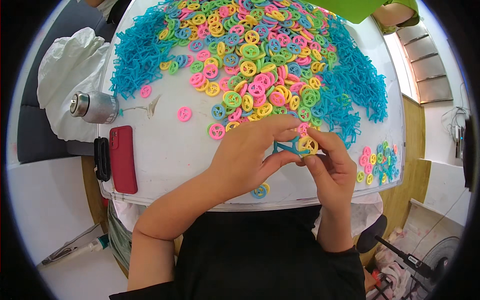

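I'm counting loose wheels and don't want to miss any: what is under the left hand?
Just past the lower edge of the left hand, a blue wheel overlaps a yellow wheel on the white table. Whatever lies directly beneath the hand is covered.

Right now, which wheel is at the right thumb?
The yellow wheel, at the end of the teal frame; the pink wheel beyond it sits farther from the right hand.

- Bright, mostly even light; narrow white panel [403, 67], upper right, blown out.
- Smooth white counter [160, 145]: edges bowed by fisheye; frame corners black.
- Black cloth shirt [265, 255]: little detail, near-uniform dark.
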The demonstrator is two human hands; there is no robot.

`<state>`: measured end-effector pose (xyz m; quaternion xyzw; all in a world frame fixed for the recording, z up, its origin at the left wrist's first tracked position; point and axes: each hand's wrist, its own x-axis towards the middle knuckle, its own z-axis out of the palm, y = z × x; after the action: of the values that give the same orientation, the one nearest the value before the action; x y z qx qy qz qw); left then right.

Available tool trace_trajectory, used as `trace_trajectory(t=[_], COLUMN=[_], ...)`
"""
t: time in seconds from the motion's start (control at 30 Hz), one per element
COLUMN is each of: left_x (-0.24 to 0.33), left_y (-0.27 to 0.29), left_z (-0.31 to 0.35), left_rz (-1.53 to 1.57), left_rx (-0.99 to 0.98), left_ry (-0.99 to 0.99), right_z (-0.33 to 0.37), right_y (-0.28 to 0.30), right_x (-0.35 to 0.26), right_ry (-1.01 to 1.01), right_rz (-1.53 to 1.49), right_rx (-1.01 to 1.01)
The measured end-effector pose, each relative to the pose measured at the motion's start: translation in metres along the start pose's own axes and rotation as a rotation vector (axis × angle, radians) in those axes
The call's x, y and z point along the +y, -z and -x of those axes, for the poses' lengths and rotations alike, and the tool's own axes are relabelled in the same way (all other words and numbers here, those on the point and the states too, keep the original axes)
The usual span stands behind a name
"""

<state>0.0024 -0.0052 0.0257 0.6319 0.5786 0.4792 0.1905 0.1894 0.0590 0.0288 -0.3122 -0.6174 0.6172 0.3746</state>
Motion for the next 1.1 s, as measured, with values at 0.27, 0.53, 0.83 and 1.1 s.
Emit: trace_trajectory(t=[0.27, 0.53, 0.83, 1.1], left_x=[0.002, 0.009, 0.005, 0.004], left_y=[-0.003, -0.005, -0.008, -0.006], left_z=[0.002, 0.006, 0.003, 0.004], left_rz=[-0.013, -0.151, -0.020, -0.130], left_rx=[-0.042, -0.123, -0.024, -0.114], left_ry=[0.060, 0.122, 0.082, -0.003], right_z=[-0.008, -0.009, -0.007, -0.004], right_y=[0.015, 0.007, 0.013, 0.007], right_x=[-0.018, -0.010, -0.005, -0.004], right_ry=[0.268, 0.377, 0.343, -0.339], right_rz=[0.747, 0.701, 0.719, -0.111], right_rx=[-0.268, -0.122, -0.144, -0.008])
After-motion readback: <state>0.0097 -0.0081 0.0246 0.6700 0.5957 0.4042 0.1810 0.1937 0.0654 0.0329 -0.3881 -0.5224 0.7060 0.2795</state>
